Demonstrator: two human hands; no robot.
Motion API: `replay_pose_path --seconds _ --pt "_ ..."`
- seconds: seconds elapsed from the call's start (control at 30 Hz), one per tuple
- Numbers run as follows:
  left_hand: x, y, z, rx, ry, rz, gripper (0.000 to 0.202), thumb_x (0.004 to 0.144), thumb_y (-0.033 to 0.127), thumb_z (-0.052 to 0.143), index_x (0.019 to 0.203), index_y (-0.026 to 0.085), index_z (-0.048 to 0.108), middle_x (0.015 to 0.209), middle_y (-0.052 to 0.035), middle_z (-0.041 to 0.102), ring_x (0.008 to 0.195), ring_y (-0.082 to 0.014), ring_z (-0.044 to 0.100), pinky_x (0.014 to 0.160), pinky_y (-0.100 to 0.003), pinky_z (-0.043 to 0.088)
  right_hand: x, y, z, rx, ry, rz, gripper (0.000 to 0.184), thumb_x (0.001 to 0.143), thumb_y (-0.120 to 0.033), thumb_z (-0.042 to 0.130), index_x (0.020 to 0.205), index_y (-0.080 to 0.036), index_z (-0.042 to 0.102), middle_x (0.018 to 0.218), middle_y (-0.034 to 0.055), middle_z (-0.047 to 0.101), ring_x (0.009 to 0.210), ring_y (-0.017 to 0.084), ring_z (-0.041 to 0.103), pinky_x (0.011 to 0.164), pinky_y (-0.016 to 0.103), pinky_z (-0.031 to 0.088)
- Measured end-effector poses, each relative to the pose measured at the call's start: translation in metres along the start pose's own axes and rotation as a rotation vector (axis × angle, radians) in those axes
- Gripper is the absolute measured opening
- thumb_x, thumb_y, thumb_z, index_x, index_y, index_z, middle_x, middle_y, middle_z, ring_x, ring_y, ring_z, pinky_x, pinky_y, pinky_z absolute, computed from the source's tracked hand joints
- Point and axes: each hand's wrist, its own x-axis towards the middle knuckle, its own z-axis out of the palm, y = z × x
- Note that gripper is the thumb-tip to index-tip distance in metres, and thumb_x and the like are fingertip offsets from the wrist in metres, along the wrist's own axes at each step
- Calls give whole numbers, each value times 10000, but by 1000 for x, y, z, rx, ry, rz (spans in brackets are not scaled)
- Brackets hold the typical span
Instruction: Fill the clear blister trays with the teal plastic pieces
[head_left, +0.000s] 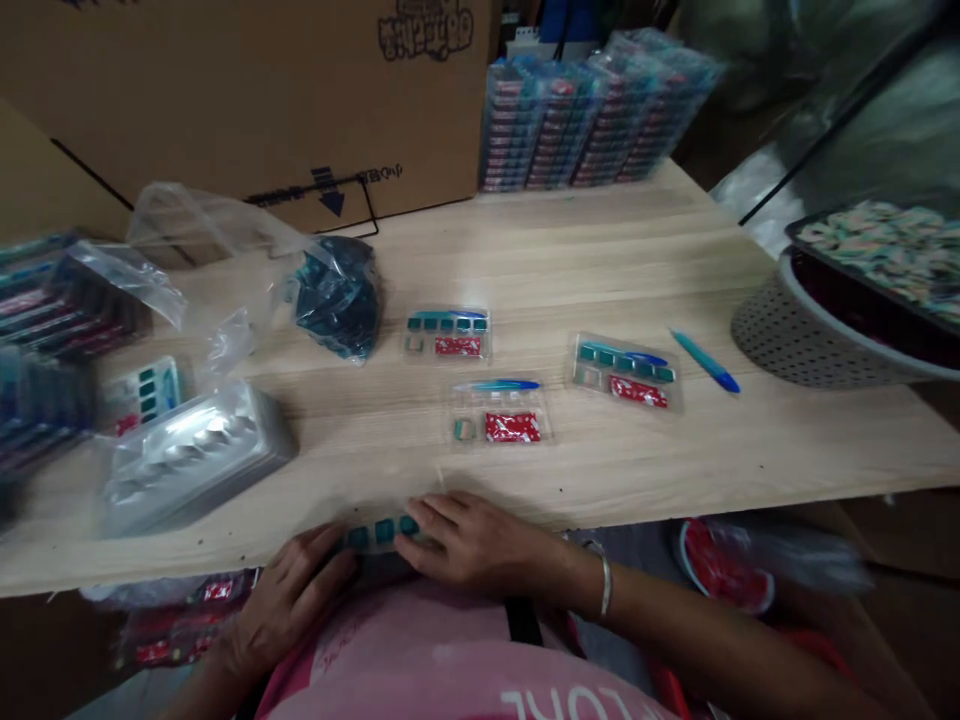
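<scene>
A row of teal square pieces [384,530] sits at the table's front edge, close to my body. My left hand [304,580] is closed on its left end with bent fingers. Over the right end, my right hand [465,545] pinches it and covers part of it. Whether a clear tray lies under the pieces is hidden. Just beyond my hands lies a clear blister tray [551,437] with a blue pen [506,385] and a red packet [512,428]. Two more trays [411,350] [585,382] hold teal squares, a pen and a red packet each.
A loose blue pen [703,360] lies right of the trays. Nested empty clear trays [202,460] and a bag of teal pieces [337,295] stand left. Packed trays [574,125] are stacked at the back beside a cardboard box [247,100]. A perforated basket [795,330] is at right.
</scene>
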Motion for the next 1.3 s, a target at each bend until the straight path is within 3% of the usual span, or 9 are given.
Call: replay_pose_path --seconds 0.1,0.27,0.37,0.47,0.67,0.87,1.07,1.2,1.3 --pt "34 10 -4 -42 59 -1 456 850 71 577 1247 293 539 1173 -96 661 1057 -238 651 813 -338 578 -28 0 -18 -9 166 88 263 926 -160 531 1181 -188 590 1194 119 652 1052 202 614 850 332 532" --pt "138 17 15 -315 268 -206 353 881 206 602 1218 249 505 1022 -49 682 794 -135 675 691 -241 567 -63 34 -45 191 370 536 404 932 -202 531 1324 -270 464 1068 60 691 975 190 660 818 349 568" --pt "190 4 45 -496 212 -401 381 863 251 614 1219 200 488 906 -17 670 636 -100 619 604 -226 542 -69 74 -39 300 467 791 446 938 -292 512 1364 -226 400 988 72 688 869 203 677 727 354 578" --pt "217 -14 72 -409 85 -499 361 800 239 665 1140 167 568 1029 -78 644 869 -187 643 768 -327 559 -69 107 -23 227 426 844 376 911 -309 529 1264 -184 511 1102 134 635 1027 261 631 839 436 549" --pt "217 -27 85 -298 -39 -476 392 835 237 597 1212 145 546 1093 -110 610 1031 -247 606 907 -402 519 -62 117 -15 109 245 775 292 957 -242 429 1205 -182 571 1181 127 603 1120 252 560 958 465 486" --pt "207 -10 80 -203 -45 -261 508 852 405 590 1283 155 492 1368 -166 477 1251 -332 446 1020 -520 408 -56 131 -26 52 79 699 292 953 -204 443 1197 -151 593 1129 121 628 1054 248 554 936 442 494" --pt "202 -1 86 -176 -87 -270 506 862 464 565 1257 150 526 1396 -186 444 1279 -350 404 1048 -523 373 -60 144 -15 115 70 667 337 951 -239 442 1266 -221 560 1197 115 598 1137 259 547 989 469 465" --pt "194 -5 84 -268 -98 -217 536 868 484 550 1269 130 523 1390 -208 444 1282 -353 404 1066 -530 351 -63 120 -11 272 -23 604 756 739 -494 713 1380 -195 446 1442 165 402 1330 332 376 1076 520 366" --pt "179 -8 78 -418 -75 -180 544 867 505 552 1289 163 509 1394 -195 447 1302 -331 399 1076 -515 350 -57 97 -13 275 -73 646 935 590 -437 792 1399 -162 412 1422 182 390 1312 351 365 1084 517 340"
